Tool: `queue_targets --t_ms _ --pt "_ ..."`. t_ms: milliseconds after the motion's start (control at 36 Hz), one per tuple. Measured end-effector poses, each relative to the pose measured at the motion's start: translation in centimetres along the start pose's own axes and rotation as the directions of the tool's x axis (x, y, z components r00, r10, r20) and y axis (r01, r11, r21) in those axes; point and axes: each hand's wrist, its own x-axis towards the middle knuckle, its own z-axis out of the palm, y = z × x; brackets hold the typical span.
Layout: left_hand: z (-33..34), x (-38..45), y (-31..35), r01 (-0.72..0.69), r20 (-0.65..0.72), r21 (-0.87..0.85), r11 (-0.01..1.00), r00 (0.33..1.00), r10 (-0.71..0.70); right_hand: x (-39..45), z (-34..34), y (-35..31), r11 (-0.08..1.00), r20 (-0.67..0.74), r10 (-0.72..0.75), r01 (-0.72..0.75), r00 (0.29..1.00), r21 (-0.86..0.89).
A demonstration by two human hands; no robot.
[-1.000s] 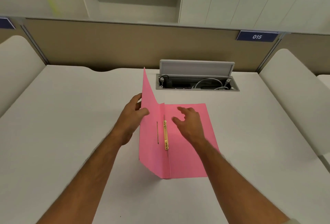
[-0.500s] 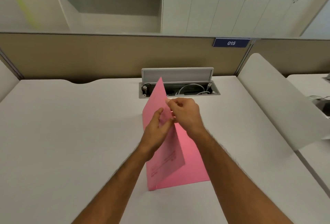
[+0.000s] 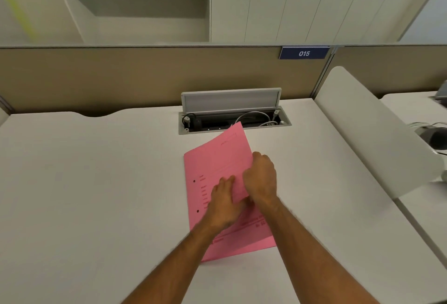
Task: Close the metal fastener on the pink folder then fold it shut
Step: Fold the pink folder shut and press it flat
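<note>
The pink folder (image 3: 217, 158) lies on the white desk (image 3: 96, 182), nearly folded shut, its front cover still slightly raised along the right edge. The metal fastener is hidden under the cover; two small dark dots show near the spine on the left. My left hand (image 3: 223, 203) rests flat on the cover with fingers spread. My right hand (image 3: 262, 177) pinches the cover's free right edge, fingers curled around it.
An open cable box (image 3: 232, 119) with a raised lid and wires sits in the desk just behind the folder. A beige partition (image 3: 145, 73) runs along the back. A white divider panel (image 3: 377, 139) slants at the right, with dark objects beyond it.
The front cover has swung from upright on the left over to the right and down onto the folder. Both hands followed it; the gold fastener is now covered.
</note>
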Motion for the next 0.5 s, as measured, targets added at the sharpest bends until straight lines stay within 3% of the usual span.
queue_targets --t_ms 111,250,333,500 --pt "0.8 0.4 -1.9 0.123 0.015 0.262 0.957 0.991 -0.131 0.2 1.9 2.5 0.998 0.022 0.061 -0.061 0.998 -0.036" --pt "1.0 0.3 -4.6 0.270 -0.081 0.435 0.859 0.962 -0.262 0.6 4.0 5.2 0.984 0.101 0.150 -0.138 0.984 -0.112" --pt "0.5 0.0 -5.9 0.350 -0.157 0.447 0.824 0.937 -0.312 0.8 4.9 6.2 0.974 0.135 0.187 -0.165 0.973 -0.154" --pt "-0.7 0.0 -6.9 0.509 -0.279 0.293 0.809 0.855 -0.437 0.9 6.5 7.0 0.963 0.141 0.238 -0.214 0.961 -0.161"
